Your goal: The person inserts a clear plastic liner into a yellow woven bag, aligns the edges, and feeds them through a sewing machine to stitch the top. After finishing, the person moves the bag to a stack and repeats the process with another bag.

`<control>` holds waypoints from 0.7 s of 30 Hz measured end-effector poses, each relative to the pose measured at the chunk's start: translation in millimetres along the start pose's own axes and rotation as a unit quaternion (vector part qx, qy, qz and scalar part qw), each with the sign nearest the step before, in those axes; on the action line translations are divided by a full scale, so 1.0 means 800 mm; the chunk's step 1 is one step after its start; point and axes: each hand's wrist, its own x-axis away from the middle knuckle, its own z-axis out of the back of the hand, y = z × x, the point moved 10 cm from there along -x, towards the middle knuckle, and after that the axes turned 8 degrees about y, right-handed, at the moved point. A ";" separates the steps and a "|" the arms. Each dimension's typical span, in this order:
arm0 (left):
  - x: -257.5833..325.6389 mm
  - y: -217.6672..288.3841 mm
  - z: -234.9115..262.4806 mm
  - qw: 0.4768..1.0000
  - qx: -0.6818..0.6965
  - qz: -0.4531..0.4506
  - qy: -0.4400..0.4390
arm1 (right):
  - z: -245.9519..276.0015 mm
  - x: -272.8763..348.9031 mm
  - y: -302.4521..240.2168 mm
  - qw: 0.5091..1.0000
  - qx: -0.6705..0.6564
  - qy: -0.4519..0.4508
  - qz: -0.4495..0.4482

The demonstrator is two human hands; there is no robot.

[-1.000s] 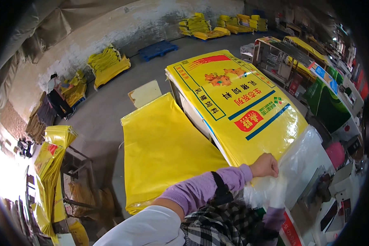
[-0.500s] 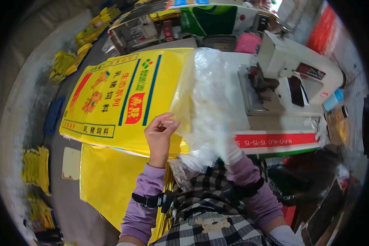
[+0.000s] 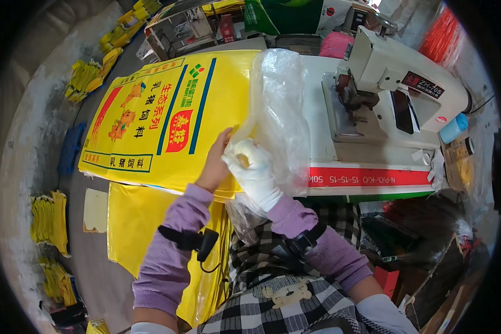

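A yellow printed woven sack [image 3: 150, 119] lies flat on the table, atop other sacks. From its right end sticks out a clear plastic liner [image 3: 281, 106], crumpled and see-through. My left hand [image 3: 210, 170], bare, is closed at the sack's mouth on the liner's edge; its fingertips are partly hidden behind the other hand. Wearing a white glove, my right hand [image 3: 254, 171] curls its thumb and fingers together on the liner, right against the left hand.
A white industrial sewing machine [image 3: 412, 83] stands at the right, with a dark phone [image 3: 402, 111] on it. Plain yellow sacks [image 3: 145, 222] hang over the near edge. Folded yellow bundles [image 3: 49, 222] line the left wall. A pink bundle [image 3: 335, 44] sits at the back.
My right hand has moved left and up to meet the left hand at the sack's mouth. The liner, bunched and blurred before, now lies flatter to the right.
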 end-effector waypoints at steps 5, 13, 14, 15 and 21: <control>-0.004 -0.062 0.004 0.997 0.053 0.061 -0.021 | 0.006 -0.011 -0.020 0.998 -0.030 0.048 -0.021; -0.028 -0.017 0.077 0.974 -0.169 0.143 -0.043 | -0.021 0.013 0.030 0.960 0.195 -0.200 0.019; -0.029 -0.009 0.082 0.983 -0.140 0.117 -0.022 | -0.023 0.027 0.026 0.956 0.219 -0.183 0.064; -0.030 0.003 0.089 0.990 -0.110 0.093 0.000 | -0.024 0.034 0.022 0.969 0.162 -0.178 0.049; -0.003 0.020 0.055 0.984 -0.132 0.037 -0.113 | -0.013 0.026 -0.037 0.964 0.127 -0.115 0.205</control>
